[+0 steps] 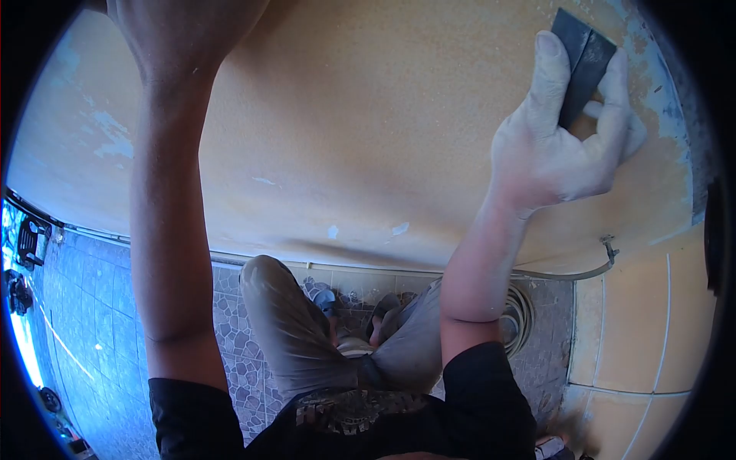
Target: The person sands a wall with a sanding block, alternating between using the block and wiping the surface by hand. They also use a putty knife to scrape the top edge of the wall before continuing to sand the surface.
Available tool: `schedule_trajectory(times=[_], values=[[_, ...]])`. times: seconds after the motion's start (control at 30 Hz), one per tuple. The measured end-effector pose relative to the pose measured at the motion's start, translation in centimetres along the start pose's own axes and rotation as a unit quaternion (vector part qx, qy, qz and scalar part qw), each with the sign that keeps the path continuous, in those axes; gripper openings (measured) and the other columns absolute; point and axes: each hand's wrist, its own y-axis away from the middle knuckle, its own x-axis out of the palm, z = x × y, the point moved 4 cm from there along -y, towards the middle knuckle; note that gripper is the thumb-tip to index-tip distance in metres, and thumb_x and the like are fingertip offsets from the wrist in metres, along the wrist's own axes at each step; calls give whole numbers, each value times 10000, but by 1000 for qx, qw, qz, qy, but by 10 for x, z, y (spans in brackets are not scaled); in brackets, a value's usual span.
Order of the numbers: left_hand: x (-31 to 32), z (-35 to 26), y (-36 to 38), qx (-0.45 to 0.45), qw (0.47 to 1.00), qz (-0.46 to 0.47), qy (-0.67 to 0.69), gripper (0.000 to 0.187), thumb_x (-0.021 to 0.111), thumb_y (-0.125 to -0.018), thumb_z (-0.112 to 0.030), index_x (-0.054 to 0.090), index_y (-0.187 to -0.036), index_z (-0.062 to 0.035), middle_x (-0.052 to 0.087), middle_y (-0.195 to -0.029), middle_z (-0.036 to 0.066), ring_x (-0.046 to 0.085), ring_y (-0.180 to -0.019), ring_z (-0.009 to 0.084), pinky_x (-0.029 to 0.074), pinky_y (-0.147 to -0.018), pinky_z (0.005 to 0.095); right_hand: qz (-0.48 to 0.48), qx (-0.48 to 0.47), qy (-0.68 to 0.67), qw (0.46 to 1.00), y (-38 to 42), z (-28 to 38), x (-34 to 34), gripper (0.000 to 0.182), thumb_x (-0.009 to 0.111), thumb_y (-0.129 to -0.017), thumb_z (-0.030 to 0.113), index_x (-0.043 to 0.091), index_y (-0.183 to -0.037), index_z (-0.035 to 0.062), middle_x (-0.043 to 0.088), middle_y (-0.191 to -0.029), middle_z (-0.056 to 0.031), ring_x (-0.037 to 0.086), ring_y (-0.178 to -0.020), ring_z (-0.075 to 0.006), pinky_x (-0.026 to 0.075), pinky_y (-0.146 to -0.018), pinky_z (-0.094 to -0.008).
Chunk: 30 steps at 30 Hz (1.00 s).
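My right hand (563, 146), coated in pale dust, is at the upper right of the head view. Between its thumb and fingers it grips a folded piece of dark grey sandpaper (586, 65), held up in front of the wall. My left hand (188, 31) reaches to the upper left; its fingers lie mostly beyond the top edge, so what they do is hidden. Both arms stretch toward a yellowish wall (360, 138) with worn, pale blue-white patches.
A hose (520, 318) lies coiled on the patterned tile floor (238, 345), near a tap (609, 244) on the wall. Yellow tiles (621, 330) cover the right side. My bent knees are close to the wall's foot. Dark objects stand at the far left.
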Motion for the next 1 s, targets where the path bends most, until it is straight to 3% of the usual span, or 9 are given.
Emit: schedule_trajectory(times=[0.2, 0.23, 0.33, 0.37, 0.43, 0.57, 0.77, 0.83, 1.0], values=[[2, -1, 5, 50, 996, -59, -32, 295, 667, -929, -236, 657, -1167, -63, 663, -1109, 77, 581, -1117, 277, 366, -1025, 445, 34, -40, -227, 973, 237, -45, -23, 631, 877, -831, 217, 633, -1360, -27, 564, -1230, -189, 599, -1041, -282, 552, -873, -419], [2, -4, 3, 49, 996, -64, -35, 295, 667, -929, -236, 657, -1167, -63, 663, -1109, 77, 581, -1117, 277, 366, -1025, 445, 204, -88, -59, 973, 305, -61, -53, 629, 876, -844, 211, 622, -1375, -8, 577, -1272, -194, 597, -1096, -304, 510, -966, -464], [2, -7, 3, -15, 999, -26, -22, 303, 664, -923, -235, 656, -1174, -67, 649, -1113, 72, 570, -1125, 271, 347, -1015, 438, 222, -110, -88, 965, 300, -58, -58, 635, 874, -853, 212, 611, -1393, 7, 597, -1245, -174, 592, -1092, -311, 482, -999, -484], [3, -6, 5, 6, 999, -41, -16, 303, 662, -923, -237, 657, -1173, -66, 645, -1111, 72, 571, -1122, 269, 349, -1009, 437, 169, -82, -65, 980, 283, -73, -47, 572, 906, -809, 251, 693, -1315, 90, 647, -1041, -76, 614, -867, -253, 497, -761, -380], [0, -6, 5, 29, 998, -58, -16, 303, 660, -924, -240, 657, -1172, -65, 640, -1108, 71, 572, -1120, 266, 351, -1004, 436, -1, -39, -88, 995, 150, -36, -25, 562, 846, -850, 119, 642, -1355, -19, 529, -1091, -103, 563, -935, -206, 523, -660, -277], [-1, -4, 1, -16, 998, -2, -53, 311, 665, -922, -248, 656, -1168, -57, 652, -1119, 77, 572, -1126, 269, 352, -1015, 437, -9, -72, -33, 997, 13, -26, -8, 616, 893, -809, 156, 657, -1347, -29, 494, -1080, -108, 518, -924, -198, 513, -645, -280], [1, -8, 1, -14, 999, -14, -46, 316, 664, -928, -250, 656, -1176, -54, 664, -1140, 88, 571, -1143, 273, 358, -1031, 446, 113, -66, -213, 968, 230, -67, -29, 655, 799, -882, 145, 534, -1450, -45, 507, -1223, -143, 556, -979, -237, 532, -757, -392], [5, -8, 6, -20, 998, -29, -51, 316, 662, -931, -249, 656, -1179, -53, 664, -1145, 88, 571, -1149, 270, 359, -1035, 449, 231, -140, -35, 962, 310, -85, -67, 634, 824, -859, 138, 553, -1411, -18, 538, -1300, -153, 557, -1041, -280, 509, -866, -460], [4, -3, 8, 27, 996, -55, -72, 316, 658, -937, -245, 659, -1195, -61, 668, -1164, 87, 570, -1174, 275, 355, -1059, 460, 68, -71, -76, 992, 166, -61, -35, 639, 845, -844, 148, 567, -1378, -63, 510, -1184, -179, 537, -1050, -294, 541, -783, -380]])
